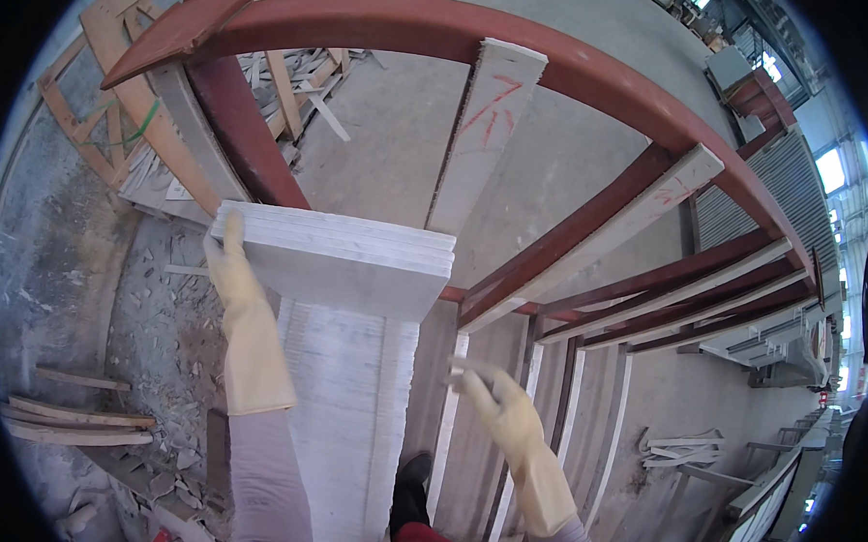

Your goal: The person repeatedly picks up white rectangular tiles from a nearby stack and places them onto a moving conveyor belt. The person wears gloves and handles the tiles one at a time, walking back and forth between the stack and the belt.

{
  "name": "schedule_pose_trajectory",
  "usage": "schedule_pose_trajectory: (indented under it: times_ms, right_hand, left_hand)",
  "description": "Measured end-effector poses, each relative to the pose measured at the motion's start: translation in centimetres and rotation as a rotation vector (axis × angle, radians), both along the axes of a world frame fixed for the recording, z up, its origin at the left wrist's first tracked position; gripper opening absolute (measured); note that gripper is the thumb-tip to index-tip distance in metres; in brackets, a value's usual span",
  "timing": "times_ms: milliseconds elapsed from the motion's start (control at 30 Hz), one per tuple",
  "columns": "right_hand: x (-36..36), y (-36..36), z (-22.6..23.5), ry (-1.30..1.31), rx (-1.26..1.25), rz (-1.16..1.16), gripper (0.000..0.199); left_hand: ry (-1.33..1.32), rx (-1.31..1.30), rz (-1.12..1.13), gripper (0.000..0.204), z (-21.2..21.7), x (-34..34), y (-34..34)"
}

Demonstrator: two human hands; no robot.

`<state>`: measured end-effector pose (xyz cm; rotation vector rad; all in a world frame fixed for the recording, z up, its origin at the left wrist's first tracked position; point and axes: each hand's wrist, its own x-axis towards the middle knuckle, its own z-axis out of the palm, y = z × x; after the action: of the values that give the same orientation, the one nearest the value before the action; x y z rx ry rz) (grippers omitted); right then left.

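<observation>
My left hand (233,262), in a pale yellow rubber glove, grips the left end of a stack of thin white stone slabs (356,272). Its fingertips lie over the upper edge. The slabs stand on edge, pressed face to face, above a wide light-grey slab surface (337,393). My right hand (501,410), gloved the same way, hangs to the right of that surface, apart from the stack. Its fingers are loosely bent and apart, with nothing plainly in them.
A red-brown metal rack (387,22) curves across the far side, its uprights faced with pale strips (493,128). Wooden frames and scrap strips (297,91) lie at the far left. Broken rubble (160,337) covers the left floor. A strip pile (683,447) lies at right.
</observation>
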<state>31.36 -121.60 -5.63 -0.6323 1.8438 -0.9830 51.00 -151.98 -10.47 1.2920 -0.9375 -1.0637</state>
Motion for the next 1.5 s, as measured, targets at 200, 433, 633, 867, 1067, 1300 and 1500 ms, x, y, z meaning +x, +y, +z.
schedule_pose_trajectory:
  times_ms: [200, 433, 633, 867, 1067, 1300, 1500]
  right_hand:
    - [0.4, -5.6, 0.3, 0.417, -0.264, -0.063, 0.043]
    - [1.3, -8.6, 0.5, 0.386, -0.194, -0.091, 0.051]
    - [1.1, -8.6, -4.2, 0.213, -0.264, 0.185, 0.046]
    - [3.2, -5.9, -8.6, 0.463, -0.522, 0.332, 0.035]
    - [1.0, -2.1, -9.3, 0.435, -0.534, 0.35, 0.039]
    - [2.3, 21.1, -7.8, -0.275, -0.104, -0.307, 0.023]
    - [6.6, 38.9, 3.8, 0.121, 0.182, -0.615, 0.015]
  left_hand:
    - [0.085, -0.025, -0.011, 0.056, 0.3, 0.0, 0.7]
    - [0.151, -0.021, -0.001, 0.048, 1.2, 1.0, 3.2]
    - [0.145, -0.05, -0.093, 0.044, 1.5, 4.2, 6.5]
    - [0.119, 0.047, -0.337, 0.026, 0.7, 9.6, 8.8]
    - [0.215, -0.069, -0.246, 0.025, -3.0, 12.0, 12.7]
    - [-0.216, 0.179, -0.549, 0.012, 3.8, 6.7, 29.5]
    - [-0.062, 0.576, -0.797, 0.013, 6.7, 1.2, 43.0]
